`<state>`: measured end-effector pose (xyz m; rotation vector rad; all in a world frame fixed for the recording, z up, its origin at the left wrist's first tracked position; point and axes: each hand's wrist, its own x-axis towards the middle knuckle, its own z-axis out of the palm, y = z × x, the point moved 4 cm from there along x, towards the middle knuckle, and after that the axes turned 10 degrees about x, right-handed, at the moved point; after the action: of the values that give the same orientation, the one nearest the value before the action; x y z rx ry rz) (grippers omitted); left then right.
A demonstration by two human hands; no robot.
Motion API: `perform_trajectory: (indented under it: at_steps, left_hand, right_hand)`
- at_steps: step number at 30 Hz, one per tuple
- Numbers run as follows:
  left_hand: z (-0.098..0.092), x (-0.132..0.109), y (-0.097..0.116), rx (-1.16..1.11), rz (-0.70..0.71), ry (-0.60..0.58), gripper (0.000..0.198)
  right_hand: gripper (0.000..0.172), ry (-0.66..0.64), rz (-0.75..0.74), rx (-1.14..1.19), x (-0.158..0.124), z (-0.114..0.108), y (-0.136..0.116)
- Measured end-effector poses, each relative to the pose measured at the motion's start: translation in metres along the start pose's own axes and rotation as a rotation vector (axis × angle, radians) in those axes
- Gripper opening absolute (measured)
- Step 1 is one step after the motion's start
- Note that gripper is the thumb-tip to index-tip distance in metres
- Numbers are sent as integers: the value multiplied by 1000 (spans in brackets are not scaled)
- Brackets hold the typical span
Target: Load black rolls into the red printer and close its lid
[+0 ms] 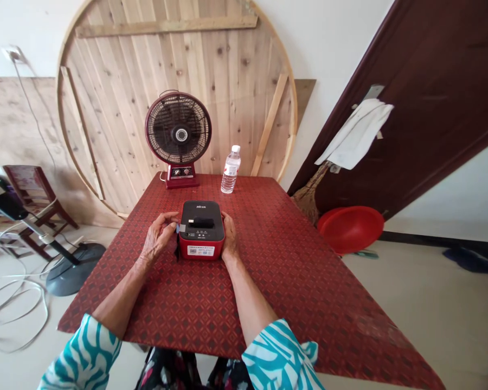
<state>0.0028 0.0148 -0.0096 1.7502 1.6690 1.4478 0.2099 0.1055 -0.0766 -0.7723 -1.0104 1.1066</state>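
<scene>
A small red box-shaped device with a black top point(201, 228) stands on the red patterned table point(293, 281). My left hand point(158, 235) is at its left side, fingers curled and pinching something small at the device's upper left corner. My right hand point(229, 235) lies flat against the device's right side, steadying it. A white label shows on the device's front face.
A dark red table fan point(178, 136) and a clear water bottle point(230, 169) stand at the table's far end. Behind them leans a round wooden board. A red basin point(351, 228) lies on the floor at right near a dark door. A stand base and cables lie at left.
</scene>
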Motion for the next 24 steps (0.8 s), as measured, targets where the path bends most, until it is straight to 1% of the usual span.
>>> perform_trajectory:
  at_steps: [3,5,9,15,19,24]
  left_hand:
    - [5,2,1,-197,-105,-46,38]
    - [9,2,3,-274,-164,-76,41]
    - [13,3,4,-364,-249,-119,49]
    - [16,4,3,-466,-313,-143,61]
    - [18,3,3,-556,-414,-186,71]
    - [20,2,-3,-639,-549,-213,69]
  right_hand:
    - [49,-8,0,-11,0,1,-2]
    - [48,-4,1,-16,-1,1,-3]
    - [48,-3,17,-41,-2,0,-4]
    - [47,-1,27,-40,-2,1,-5]
    - [48,-7,34,-31,-2,1,-4]
    - [45,5,51,-35,-2,-1,-2]
